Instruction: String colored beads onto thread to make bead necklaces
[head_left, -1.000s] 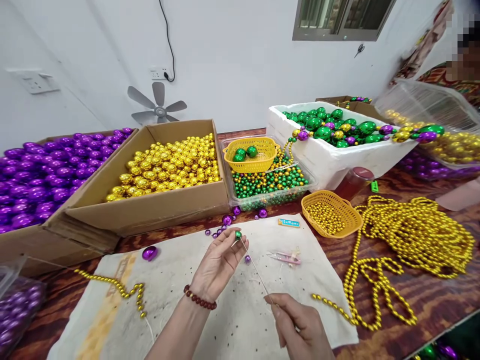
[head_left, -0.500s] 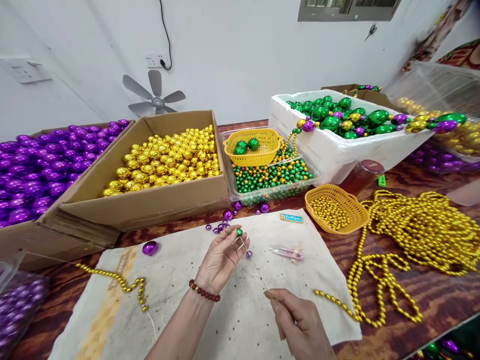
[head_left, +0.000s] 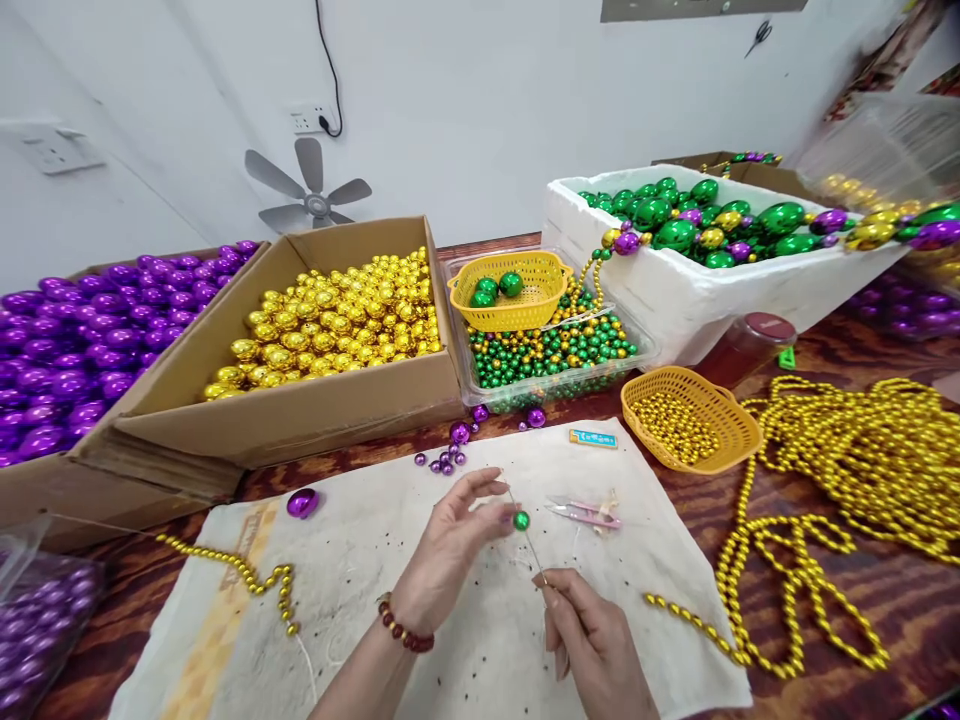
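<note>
My right hand (head_left: 589,635) pinches the lower end of a long thin needle (head_left: 533,549) between thumb and fingertips. A shiny green bead (head_left: 521,520) is threaded on the needle's middle. My left hand (head_left: 457,540), a beaded bracelet at its wrist, holds the green bead at its thumb tip, with the index finger stretched beside the needle's upper end. Both hands are above a pale cloth (head_left: 405,610). Small purple beads (head_left: 447,460) lie beyond the left hand. Pink thread snips (head_left: 585,513) lie to the right of the needle.
Boxes of purple balls (head_left: 71,350) and gold balls (head_left: 337,325) stand at the left. A clear tray (head_left: 559,395), a yellow basket (head_left: 739,425) and a white foam box (head_left: 622,275) stand behind and right. Gold bead strings (head_left: 855,470) heap at the right.
The green bead has moved down the needle, toward my right hand, and my left hand has followed it. The small purple bead seen lower on the needle is out of sight now.
</note>
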